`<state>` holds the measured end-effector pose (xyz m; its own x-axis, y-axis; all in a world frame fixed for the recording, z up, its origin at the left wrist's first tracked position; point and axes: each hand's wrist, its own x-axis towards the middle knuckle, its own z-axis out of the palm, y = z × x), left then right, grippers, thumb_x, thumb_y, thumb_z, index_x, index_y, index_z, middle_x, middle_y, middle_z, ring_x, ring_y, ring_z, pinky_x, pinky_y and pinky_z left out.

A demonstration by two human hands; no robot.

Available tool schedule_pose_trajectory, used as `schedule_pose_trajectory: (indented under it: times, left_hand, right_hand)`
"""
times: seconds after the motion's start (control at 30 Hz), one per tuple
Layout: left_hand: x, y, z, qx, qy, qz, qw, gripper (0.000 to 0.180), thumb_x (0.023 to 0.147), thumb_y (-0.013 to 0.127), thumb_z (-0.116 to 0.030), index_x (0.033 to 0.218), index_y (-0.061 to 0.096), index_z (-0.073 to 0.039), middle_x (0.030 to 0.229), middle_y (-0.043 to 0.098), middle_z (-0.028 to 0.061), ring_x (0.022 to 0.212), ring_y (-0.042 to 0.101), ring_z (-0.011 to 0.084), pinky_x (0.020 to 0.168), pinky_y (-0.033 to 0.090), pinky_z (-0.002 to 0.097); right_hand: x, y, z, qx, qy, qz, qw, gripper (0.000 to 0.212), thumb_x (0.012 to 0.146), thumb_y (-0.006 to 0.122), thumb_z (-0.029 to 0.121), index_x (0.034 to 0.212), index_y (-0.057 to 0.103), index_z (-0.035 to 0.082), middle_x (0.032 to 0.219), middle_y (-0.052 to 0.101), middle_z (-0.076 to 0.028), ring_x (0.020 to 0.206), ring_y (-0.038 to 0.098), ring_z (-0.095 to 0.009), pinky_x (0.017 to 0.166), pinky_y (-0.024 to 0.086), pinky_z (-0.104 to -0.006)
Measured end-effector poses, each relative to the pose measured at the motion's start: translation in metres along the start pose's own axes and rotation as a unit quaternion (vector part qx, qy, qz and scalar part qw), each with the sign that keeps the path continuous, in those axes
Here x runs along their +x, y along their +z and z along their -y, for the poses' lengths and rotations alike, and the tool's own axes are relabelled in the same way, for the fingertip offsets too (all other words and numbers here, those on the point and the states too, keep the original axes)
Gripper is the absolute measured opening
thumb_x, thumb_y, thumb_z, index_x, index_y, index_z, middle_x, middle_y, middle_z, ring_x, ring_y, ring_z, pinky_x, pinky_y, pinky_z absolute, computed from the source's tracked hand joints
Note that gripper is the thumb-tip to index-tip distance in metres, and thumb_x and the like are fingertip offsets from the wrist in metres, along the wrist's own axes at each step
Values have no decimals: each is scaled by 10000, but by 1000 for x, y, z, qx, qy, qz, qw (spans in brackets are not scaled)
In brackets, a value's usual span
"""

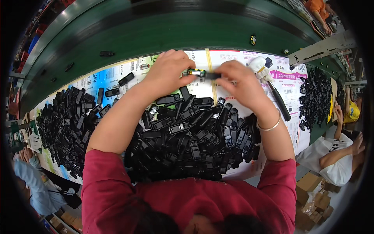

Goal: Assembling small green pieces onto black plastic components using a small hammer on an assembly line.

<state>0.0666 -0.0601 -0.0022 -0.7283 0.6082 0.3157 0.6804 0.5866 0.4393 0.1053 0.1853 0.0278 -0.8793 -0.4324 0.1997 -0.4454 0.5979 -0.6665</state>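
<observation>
My left hand (171,70) pinches a small elongated device (198,73) with a yellow-green body and a silvery strip on top. The fingers of my right hand (239,84) are closed on a black plastic piece (212,75) at the device's right end. That end is blurred, so whether the two parts are joined I cannot tell. Below my hands, between my forearms, lies a heap of black plastic casings (194,150), a few with shiny silver faces. Two loose casings, one of them this black casing (126,79), rest left of my left wrist.
A mallet (279,101) with a white-wrapped head lies right of my right hand. More black casings are heaped at left (66,124) and far right (315,97). Beyond the printed table covering runs a green conveyor belt (175,31) carrying scattered pieces. Co-workers sit on both sides.
</observation>
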Motion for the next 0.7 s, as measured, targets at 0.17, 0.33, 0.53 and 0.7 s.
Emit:
schedule_pose_trajectory:
  times: [0.17, 0.33, 0.53, 0.7]
  left_hand:
    - [-2, 0, 0, -23, -27, 12, 999, 256, 771, 753, -220, 973, 664, -91, 964, 573, 61, 969, 534, 279, 887, 407, 387]
    - [-4, -1, -2, -32, -11, 15, 999, 271, 776, 742, -214, 1002, 660, -90, 984, 585, 65, 1001, 533, 280, 924, 401, 388]
    - [-5, -1, -3, -16, -36, 23, 999, 283, 779, 739, -218, 1018, 660, -89, 992, 597, 68, 1010, 540, 268, 937, 398, 392]
    - [-3, 3, -1, -41, -14, -12, 999, 260, 787, 736, -226, 1007, 673, -102, 980, 607, 44, 994, 547, 251, 933, 392, 384]
  right_hand:
    - [14, 15, 8, 3, -23, -35, 999, 249, 785, 726, 98, 1018, 682, 22, 958, 630, -109, 858, 615, -288, 763, 515, -362]
    - [19, 29, 7, -68, -66, -27, 995, 256, 765, 734, 95, 1008, 690, 28, 963, 638, -104, 911, 600, -299, 794, 507, -376]
    - [21, 30, 7, -125, -87, -32, 988, 260, 748, 735, 92, 996, 696, 28, 942, 647, -99, 892, 599, -300, 798, 505, -376]
    - [22, 27, 7, -148, -77, -23, 986, 277, 740, 741, 124, 996, 691, 27, 955, 651, -103, 917, 596, -301, 814, 497, -391]
